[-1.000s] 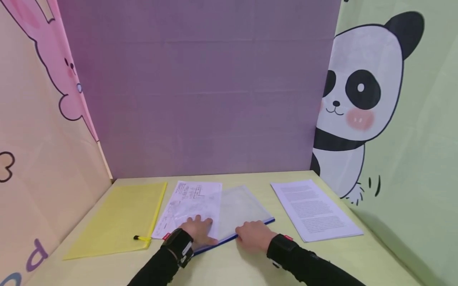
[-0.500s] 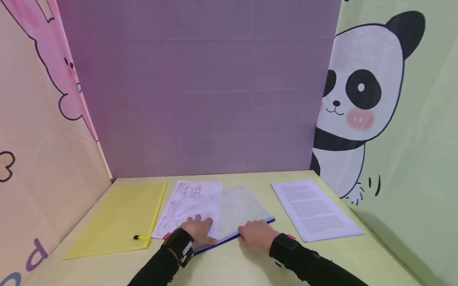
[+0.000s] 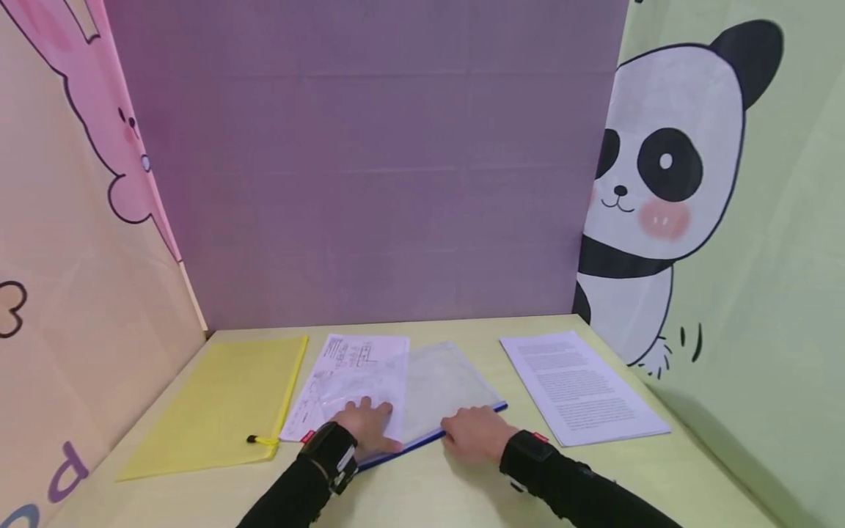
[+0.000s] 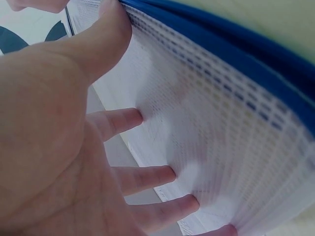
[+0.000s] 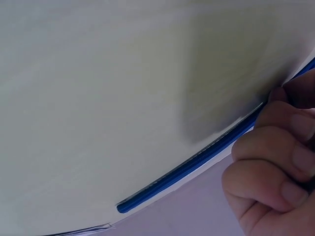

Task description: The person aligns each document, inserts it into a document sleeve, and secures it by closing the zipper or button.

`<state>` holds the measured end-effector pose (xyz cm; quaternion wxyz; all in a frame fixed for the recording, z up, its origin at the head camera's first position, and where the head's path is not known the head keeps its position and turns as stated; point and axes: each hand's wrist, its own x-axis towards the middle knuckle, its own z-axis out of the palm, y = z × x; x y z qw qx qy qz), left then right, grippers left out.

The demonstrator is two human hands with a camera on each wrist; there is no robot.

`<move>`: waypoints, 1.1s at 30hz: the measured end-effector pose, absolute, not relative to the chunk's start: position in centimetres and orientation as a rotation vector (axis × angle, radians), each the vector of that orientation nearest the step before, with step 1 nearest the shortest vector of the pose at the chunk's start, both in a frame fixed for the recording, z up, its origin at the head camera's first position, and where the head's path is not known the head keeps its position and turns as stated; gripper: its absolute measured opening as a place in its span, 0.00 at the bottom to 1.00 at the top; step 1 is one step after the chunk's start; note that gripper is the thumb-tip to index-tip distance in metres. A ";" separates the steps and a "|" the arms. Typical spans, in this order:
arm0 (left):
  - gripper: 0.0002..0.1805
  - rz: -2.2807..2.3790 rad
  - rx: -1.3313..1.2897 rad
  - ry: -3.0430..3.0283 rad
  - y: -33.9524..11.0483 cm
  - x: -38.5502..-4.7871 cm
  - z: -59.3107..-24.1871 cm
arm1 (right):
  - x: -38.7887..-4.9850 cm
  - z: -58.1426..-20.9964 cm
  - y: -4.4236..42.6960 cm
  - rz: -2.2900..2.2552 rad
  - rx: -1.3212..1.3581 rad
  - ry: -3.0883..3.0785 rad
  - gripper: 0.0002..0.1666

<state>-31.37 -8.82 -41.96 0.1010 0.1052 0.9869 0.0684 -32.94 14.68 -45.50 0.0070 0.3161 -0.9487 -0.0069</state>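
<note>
Pale tabletop supports a pouch (gridded mesh), left hand spread atop, right hand pinching its blue edge.

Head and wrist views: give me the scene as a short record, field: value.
left_hand: left hand, fingers spread, fingertips on the mesh pouch, thumb by its blue edge
right_hand: right hand, fingers curled, pinching the blue edge
pouch_pose: blue edge toward the person, slanted
marked_sheet: marked sheet, overlaps the pouch; inside or under, cannot tell
far_left: yellow folder, flat
far_right: printed paper, flat, apart from the pouch
surface: pale table
</note>
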 end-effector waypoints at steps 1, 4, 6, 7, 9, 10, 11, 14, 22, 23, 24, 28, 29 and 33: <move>0.43 0.206 0.304 2.912 -8.8 -31.4 -42.0 | -33.0 -45.5 14.8 -0.020 0.985 -2.971 0.11; 0.43 0.214 0.284 2.900 -8.8 -31.6 -42.0 | -33.0 -45.5 15.1 -0.029 0.970 -2.979 0.11; 0.43 0.213 0.283 2.896 -8.8 -31.6 -41.9 | -33.0 -45.4 15.4 -0.038 0.957 -2.980 0.10; 0.43 0.209 0.284 2.894 -8.8 -31.6 -41.9 | -33.0 -45.3 15.5 -0.038 0.950 -2.984 0.10; 0.43 0.195 0.288 2.894 -8.8 -31.6 -41.9 | -33.0 -45.1 15.7 -0.036 0.931 -2.998 0.10; 0.43 0.189 0.289 2.894 -8.8 -31.6 -41.8 | -33.0 -45.1 15.8 -0.036 0.923 -3.002 0.10; 0.43 0.182 0.291 2.895 -8.8 -31.6 -41.8 | -33.0 -45.1 15.9 -0.039 0.920 -3.001 0.10; 0.43 0.160 0.298 2.899 -8.8 -31.5 -41.9 | -33.1 -45.1 16.1 -0.041 0.926 -2.999 0.10; 0.43 0.159 0.292 2.892 -8.7 -31.6 -41.9 | -33.2 -45.2 16.5 -0.023 0.926 -2.977 0.09; 0.43 0.159 0.289 2.891 -8.7 -31.6 -41.9 | -33.3 -45.2 16.5 -0.019 0.927 -2.977 0.09; 0.43 0.158 0.287 2.890 -8.7 -31.6 -41.8 | -33.3 -45.2 16.5 -0.014 0.926 -2.977 0.09; 0.43 0.161 0.288 2.891 -8.7 -31.6 -41.8 | -33.4 -45.2 16.7 -0.019 0.918 -2.979 0.10; 0.43 0.162 0.288 2.890 -8.7 -31.7 -41.9 | -33.4 -45.3 16.7 -0.022 0.916 -2.980 0.10; 0.43 0.178 0.272 2.879 -8.6 -31.7 -42.0 | -33.6 -45.4 16.9 -0.029 0.902 -2.981 0.10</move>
